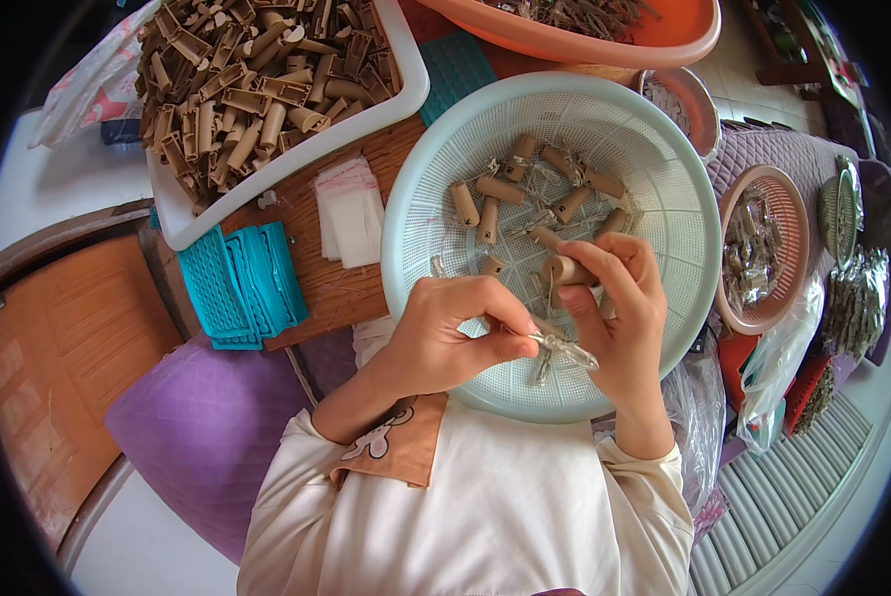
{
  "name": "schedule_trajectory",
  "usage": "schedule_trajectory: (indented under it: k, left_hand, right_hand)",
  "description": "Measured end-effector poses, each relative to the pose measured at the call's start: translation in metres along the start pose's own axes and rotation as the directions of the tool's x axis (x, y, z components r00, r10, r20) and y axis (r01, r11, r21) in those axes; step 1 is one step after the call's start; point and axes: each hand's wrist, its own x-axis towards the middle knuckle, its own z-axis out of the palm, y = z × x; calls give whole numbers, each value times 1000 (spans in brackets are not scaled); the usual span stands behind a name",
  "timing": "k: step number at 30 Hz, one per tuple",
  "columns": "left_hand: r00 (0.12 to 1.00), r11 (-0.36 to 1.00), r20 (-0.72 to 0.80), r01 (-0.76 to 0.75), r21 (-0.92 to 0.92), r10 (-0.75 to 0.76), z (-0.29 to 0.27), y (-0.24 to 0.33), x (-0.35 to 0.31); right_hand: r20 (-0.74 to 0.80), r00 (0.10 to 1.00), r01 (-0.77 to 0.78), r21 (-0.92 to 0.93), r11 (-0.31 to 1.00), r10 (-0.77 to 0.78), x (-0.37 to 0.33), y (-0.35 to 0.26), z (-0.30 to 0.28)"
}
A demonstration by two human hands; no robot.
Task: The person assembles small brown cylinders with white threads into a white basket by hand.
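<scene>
Over a pale green mesh basket, both my hands are closed on small things. My right hand grips a tan plastic cylinder between thumb and fingers, its round end turned toward the left. Thumb and forefinger of my left hand pinch a thin, clear and silvery wire bundle, which stretches toward my right palm. Whether the bundle joins the cylinder I cannot tell. Below, in the basket, lie several more tan cylinders with fine wires tangled among them.
A white tray heaped with tan half-shells stands at the far left. Teal plastic trays and white plastic bags lie beside the basket. An orange basin is beyond it. A pink basket of wrapped wire bundles sits on the right.
</scene>
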Motion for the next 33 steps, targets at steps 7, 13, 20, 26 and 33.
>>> schedule_trajectory:
  k: [7,13,20,26,33]
  left_hand:
    - [980,969,101,146,199,-169,-6,9,5]
    - [982,983,55,181,14,-181,-4,4,1]
    - [974,977,-129,171,-128,-187,7,1,-7]
    - [985,966,-171,79,248,-37,12,7,-11]
    - [991,917,-115,103,384,-64,11,8,-11]
  right_hand:
    - [106,988,129,-118,985,-117,2,5,-7]
    - [320,937,30,335,942,-143,4,14,-6]
    - [266,964,-211,776,595,-4,-18,22,11]
    - [390,882,-471,711,522,264,-25,15,12]
    - [472,839,-543,752,374,270,-39,24,12]
